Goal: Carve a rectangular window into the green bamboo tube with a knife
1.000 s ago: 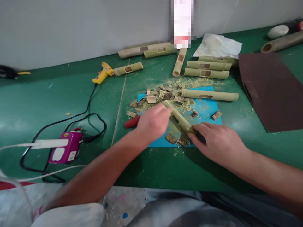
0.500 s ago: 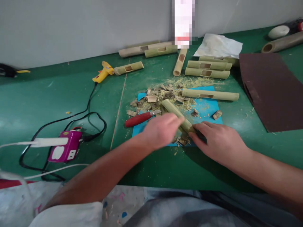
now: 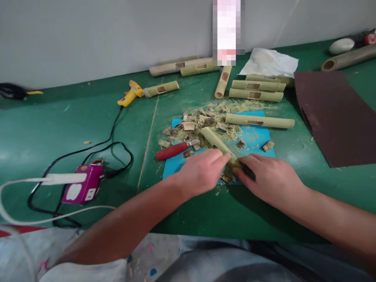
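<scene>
A pale green bamboo tube [image 3: 212, 137] lies slantwise over a blue sheet [image 3: 254, 139]. My right hand [image 3: 268, 174] grips its near end, thumb below and fingers on top. Against the tube's upper side, close to that grip, press the closed fingers of my left hand [image 3: 202, 170]. Whether a small piece sits inside that left hand is hidden. A red-handled knife [image 3: 173, 151] rests just left of the tube, blade toward the chips. Behind it is a heap of bamboo chips and shavings [image 3: 189, 126]. Another bamboo tube [image 3: 276, 122] with a cut opening lies beyond.
Several notched bamboo tubes [image 3: 255, 94] line the back, some under white paper [image 3: 268, 63]. A dark brown sheet [image 3: 331, 113] lies at right. On the left are a yellow glue gun [image 3: 131, 94] and a purple power adapter [image 3: 85, 182] with loose cords on the green table [image 3: 194, 215].
The left hand has shifted slightly along the tube toward the right hand. The right hand keeps its hold on the near end. The whole view has moved a little.
</scene>
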The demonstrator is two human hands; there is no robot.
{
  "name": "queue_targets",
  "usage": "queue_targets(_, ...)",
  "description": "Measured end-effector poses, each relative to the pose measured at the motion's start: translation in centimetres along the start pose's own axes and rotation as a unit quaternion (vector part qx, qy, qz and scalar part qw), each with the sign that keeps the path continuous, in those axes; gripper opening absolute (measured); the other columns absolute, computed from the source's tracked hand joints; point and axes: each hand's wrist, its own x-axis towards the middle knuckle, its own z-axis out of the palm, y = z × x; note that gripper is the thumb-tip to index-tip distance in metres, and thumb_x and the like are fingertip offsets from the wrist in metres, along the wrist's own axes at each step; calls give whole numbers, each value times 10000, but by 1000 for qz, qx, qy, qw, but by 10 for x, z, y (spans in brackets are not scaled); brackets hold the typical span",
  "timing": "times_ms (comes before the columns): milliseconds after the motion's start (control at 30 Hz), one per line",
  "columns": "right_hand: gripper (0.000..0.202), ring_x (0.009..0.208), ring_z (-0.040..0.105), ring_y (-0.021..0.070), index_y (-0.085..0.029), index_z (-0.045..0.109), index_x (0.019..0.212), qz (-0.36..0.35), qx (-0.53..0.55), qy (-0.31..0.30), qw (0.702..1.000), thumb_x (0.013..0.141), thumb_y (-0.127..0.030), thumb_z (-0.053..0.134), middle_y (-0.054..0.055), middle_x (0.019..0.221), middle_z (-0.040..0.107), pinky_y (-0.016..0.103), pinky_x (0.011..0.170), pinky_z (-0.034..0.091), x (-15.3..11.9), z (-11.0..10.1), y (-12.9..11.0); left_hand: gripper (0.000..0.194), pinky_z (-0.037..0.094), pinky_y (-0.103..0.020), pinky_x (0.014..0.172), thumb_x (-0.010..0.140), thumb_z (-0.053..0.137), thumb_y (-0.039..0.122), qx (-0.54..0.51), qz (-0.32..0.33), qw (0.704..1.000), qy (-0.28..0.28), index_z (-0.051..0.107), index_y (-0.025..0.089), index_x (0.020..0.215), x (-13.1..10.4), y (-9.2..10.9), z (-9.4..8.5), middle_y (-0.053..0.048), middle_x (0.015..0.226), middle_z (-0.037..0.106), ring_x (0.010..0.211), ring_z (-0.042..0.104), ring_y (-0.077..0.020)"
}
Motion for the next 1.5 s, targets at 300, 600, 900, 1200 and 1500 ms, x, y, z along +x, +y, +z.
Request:
queue_targets(300,307,537,543,140,-182,705,827,-12,-1,21,1000,926,-393,504,31,745,705,300,501,212,-1,1,1,286,501,-235,643,985,420,169,-22,8,1000,-10,645,117,1153,-1,0,-2,-48,808,640,729,600,-137)
queue_targets(600,312,542,533,142,-181,702,826,-7,-4,7,1000,924,-392,495,36,736,689,304,501,211,0,0,1,299,518,-240,650,991,389,157,-15,10,1000,-8,629,112,1165,-1,1,0,-51,826,656,734,606,-137)
queue_targets(900,308,561,557,149,-183,701,860,-1,5,2,1000,926,-400,493,33,773,707,311,503,210,-1,2,1,301,531,-246,666,996,396,180,-27,-16,999,-30,652,122,1142,0,-2,-1,-59,822,651,751,625,-145)
queue_targets(1200,311,567,558,141,-184,690,848,-1,8,-10,1000,935,-398,482,37,775,702,313,507,212,0,2,1,304,550,-271,709,986,399,173,-42,-24,999,-15,648,116,1150,2,-8,1,-58,812,639,770,624,-155)
queue_targets(1500,311,562,542,139,-178,681,837,-3,8,-16,1000,939,-383,470,41,762,692,309,513,207,0,0,0,295,518,-236,650,990,400,175,-54,-10,998,-21,644,128,1149,2,7,0,-53,827,657,742,610,-137)
